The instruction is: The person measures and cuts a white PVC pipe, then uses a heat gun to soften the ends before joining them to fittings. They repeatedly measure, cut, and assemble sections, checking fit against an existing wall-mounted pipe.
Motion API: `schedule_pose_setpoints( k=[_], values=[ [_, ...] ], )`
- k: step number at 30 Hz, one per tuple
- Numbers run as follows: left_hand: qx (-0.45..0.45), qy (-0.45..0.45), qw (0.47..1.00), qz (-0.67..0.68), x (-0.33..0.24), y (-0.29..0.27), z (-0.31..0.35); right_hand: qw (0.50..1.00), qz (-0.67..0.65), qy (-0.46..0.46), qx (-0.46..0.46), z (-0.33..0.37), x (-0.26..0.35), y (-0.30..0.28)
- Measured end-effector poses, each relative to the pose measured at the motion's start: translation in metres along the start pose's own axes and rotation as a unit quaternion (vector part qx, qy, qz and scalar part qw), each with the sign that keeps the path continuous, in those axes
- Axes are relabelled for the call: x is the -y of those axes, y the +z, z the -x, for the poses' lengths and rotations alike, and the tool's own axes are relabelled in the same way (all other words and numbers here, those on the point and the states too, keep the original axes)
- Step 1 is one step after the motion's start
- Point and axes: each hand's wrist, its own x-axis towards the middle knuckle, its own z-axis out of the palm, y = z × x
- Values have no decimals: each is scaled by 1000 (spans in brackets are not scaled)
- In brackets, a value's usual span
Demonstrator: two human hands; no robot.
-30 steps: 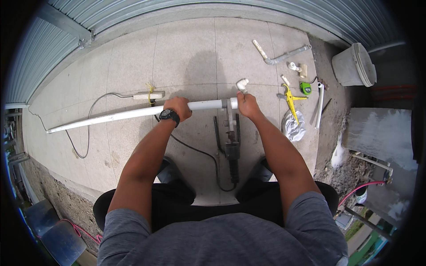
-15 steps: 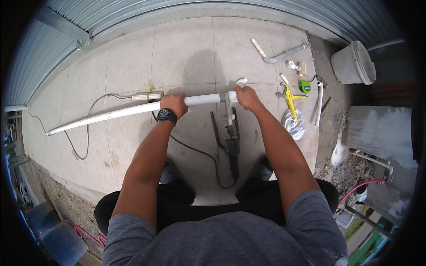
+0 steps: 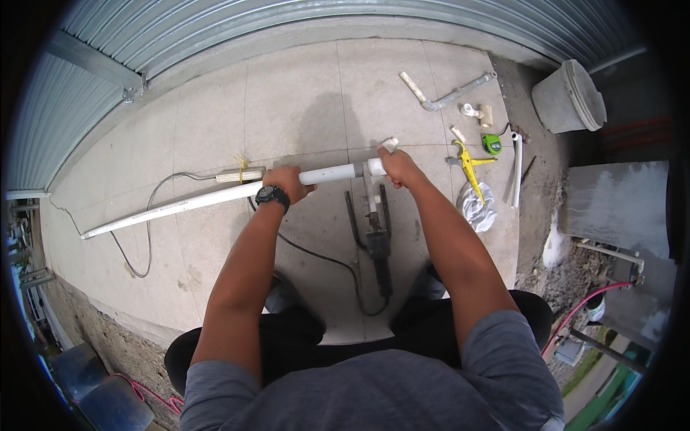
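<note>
My left hand (image 3: 287,184), with a black watch on its wrist, is closed around a long white plastic pipe (image 3: 328,175) that runs far to the left, its end low on the floor. My right hand (image 3: 402,169) grips a white pipe fitting (image 3: 376,167) at the pipe's right end. Between pipe and fitting sits a grey ring at the flat metal head of a black-handled pipe-welding heating tool (image 3: 379,248). The tool stands between my feet on dark legs, with its cord trailing left. Fingers hide part of the fitting.
To the right lie a yellow pipe cutter (image 3: 468,170), a green tape measure (image 3: 491,144), a white cloth (image 3: 478,207) and several pipe pieces. A white bucket (image 3: 568,97) stands beyond them. A power strip (image 3: 240,175) lies behind the pipe. Corrugated metal walls border the far side.
The view has shifted slightly. Both hands keep their grip, and the pipe and fitting stay lined up at the heating tool's head.
</note>
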Motion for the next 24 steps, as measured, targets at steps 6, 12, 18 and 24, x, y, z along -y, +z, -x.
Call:
schedule_pose_setpoints(
  k=[6, 12, 18, 24],
  values=[
    [106, 86, 984, 111, 9, -29, -20, 989, -76, -102, 79, 11, -10, -12],
    [242, 48, 936, 249, 10, -24, -41, 960, -181, -142, 159, 12, -26, -21],
    [211, 74, 944, 241, 15, -14, -35, 952, -218, -146, 159, 4, -33, -18],
    [109, 100, 962, 231, 18, -4, -25, 953, -223, -148, 145, -4, -35, -12]
  ],
)
